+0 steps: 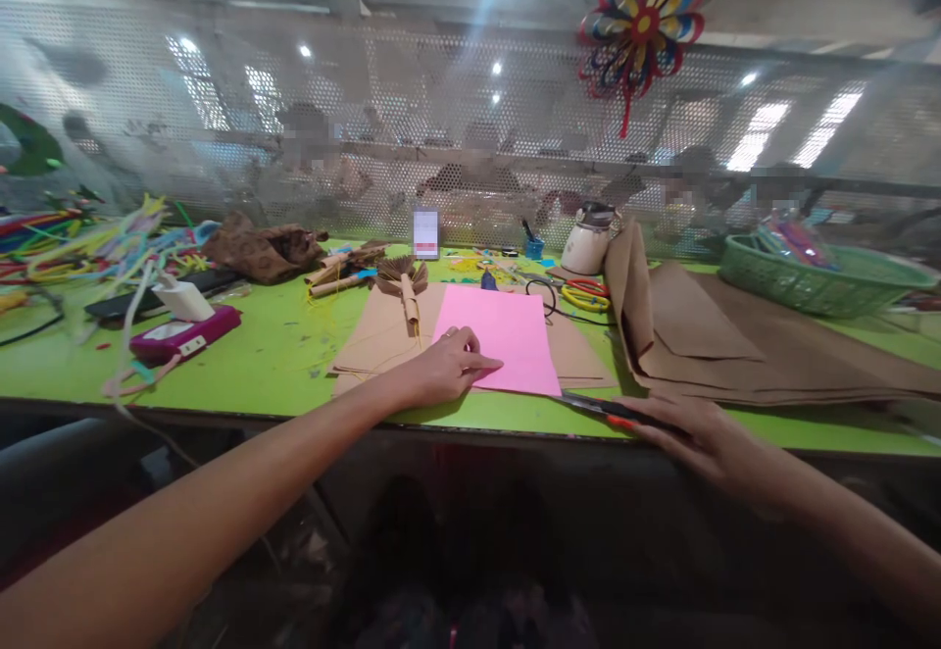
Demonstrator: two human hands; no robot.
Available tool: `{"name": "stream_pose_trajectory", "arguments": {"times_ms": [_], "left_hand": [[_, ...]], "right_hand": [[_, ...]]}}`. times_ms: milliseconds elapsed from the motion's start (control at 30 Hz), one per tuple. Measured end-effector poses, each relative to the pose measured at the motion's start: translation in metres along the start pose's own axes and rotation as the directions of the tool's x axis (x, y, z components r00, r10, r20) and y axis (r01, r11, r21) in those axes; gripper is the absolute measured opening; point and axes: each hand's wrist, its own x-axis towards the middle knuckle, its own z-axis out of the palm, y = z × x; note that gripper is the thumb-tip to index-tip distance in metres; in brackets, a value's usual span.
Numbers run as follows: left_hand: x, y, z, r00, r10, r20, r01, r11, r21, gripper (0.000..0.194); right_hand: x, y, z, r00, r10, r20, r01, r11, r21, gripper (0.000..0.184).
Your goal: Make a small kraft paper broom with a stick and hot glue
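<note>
A pink sheet of paper (pixel 511 321) lies on brown paper sheets (pixel 580 363) near the table's front edge. My left hand (pixel 452 367) is at its lower left, fingers bent and pressed together against it, one finger pointing right across the surface. My right hand (pixel 695 433) is closed round the dark handles of a pair of scissors (pixel 599 407), which have an orange-red part. The blades point left and their tips reach the sheet's front right corner. How far the blades are apart is hard to make out.
Brown paper (pixel 698 340) is stacked at right, before a green basket (pixel 830 281). Behind stand a pale jug (pixel 586 242), a phone (pixel 425 234) and yellow wire coils (pixel 586 298). Paper-wrapped pieces (pixel 408 301) lie left of the sheet. A purple power strip (pixel 187 332) carries cables farther left.
</note>
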Motion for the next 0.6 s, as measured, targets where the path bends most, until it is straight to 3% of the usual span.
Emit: {"name": "stream_pose_trajectory", "arguments": {"times_ms": [333, 600], "left_hand": [[0.000, 0.001, -0.001, 1.000, -0.005, 0.009, 0.005, 1.000, -0.004, 0.034], [0.000, 0.000, 0.002, 1.000, -0.002, -0.005, 0.002, 1.000, -0.013, 0.034]], "right_hand": [[0.022, -0.016, 0.003, 0.998, -0.061, -0.009, 0.061, 0.998, 0.011, 0.037], [0.012, -0.012, 0.002, 1.000, -0.030, -0.005, 0.030, 0.999, 0.039, 0.037]]}}
